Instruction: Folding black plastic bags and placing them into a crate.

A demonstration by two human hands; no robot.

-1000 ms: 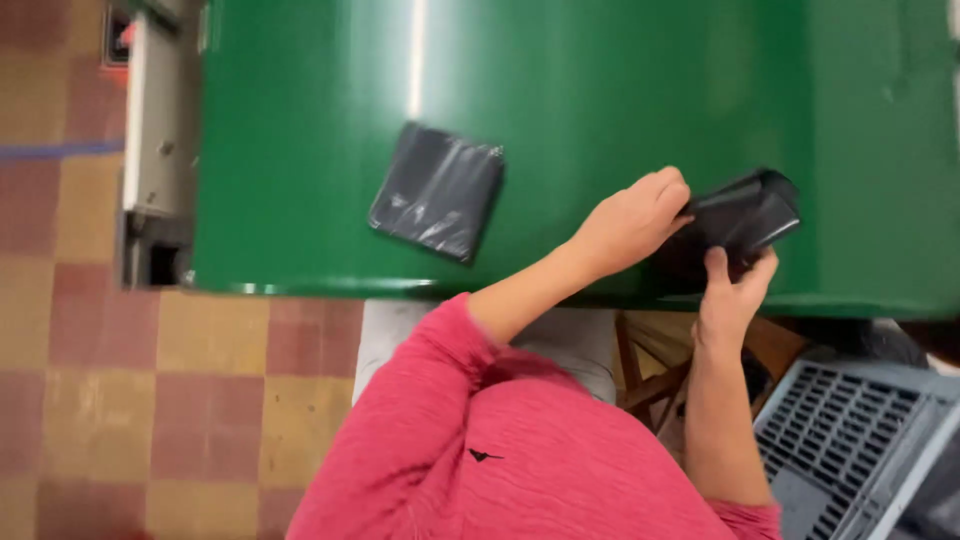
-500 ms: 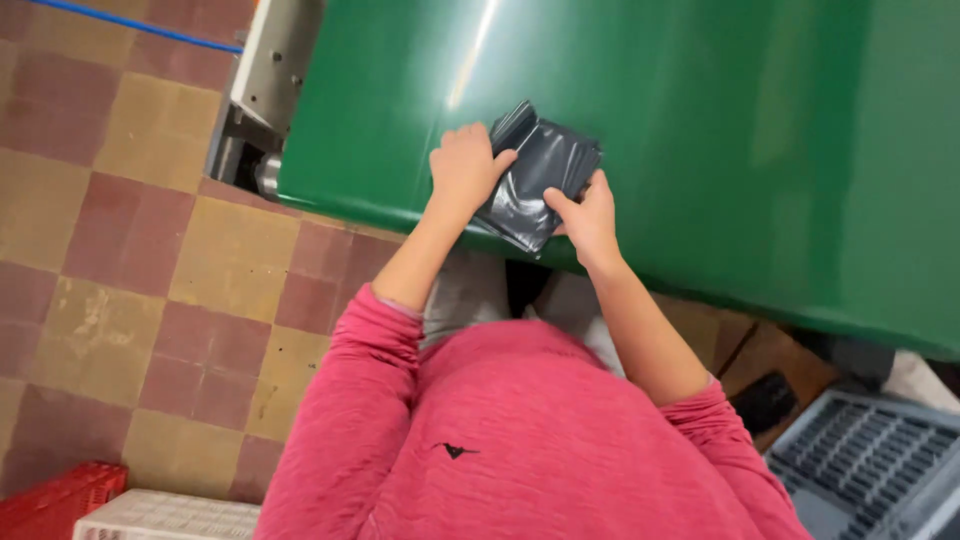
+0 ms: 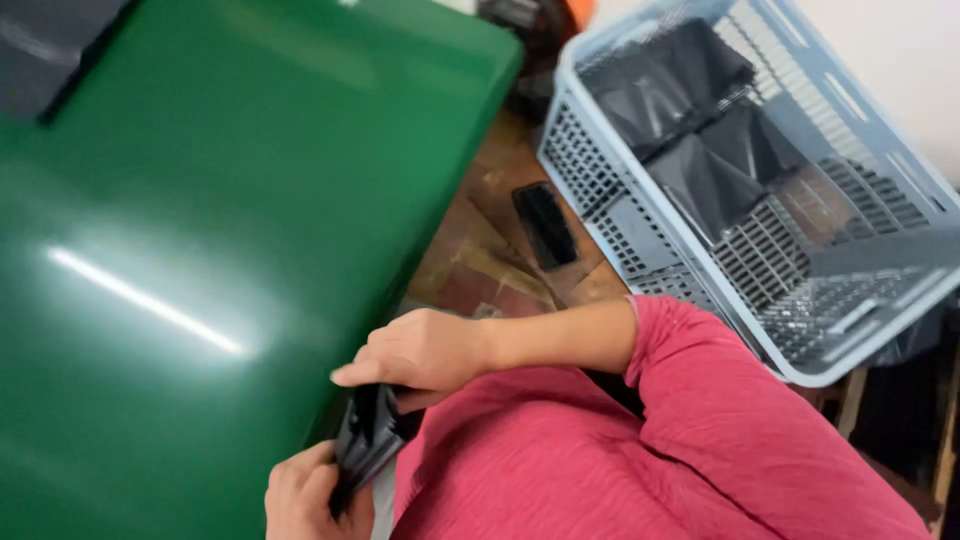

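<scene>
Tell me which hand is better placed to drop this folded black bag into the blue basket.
Probably the right hand: it grips the folded black bag and its arm lies toward the blue basket.

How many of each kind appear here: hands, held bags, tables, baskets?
Hands: 2 (left hand, right hand)
Black folded bag, held by both: 1
Green table: 1
Pale blue basket: 1
Total: 5
</scene>
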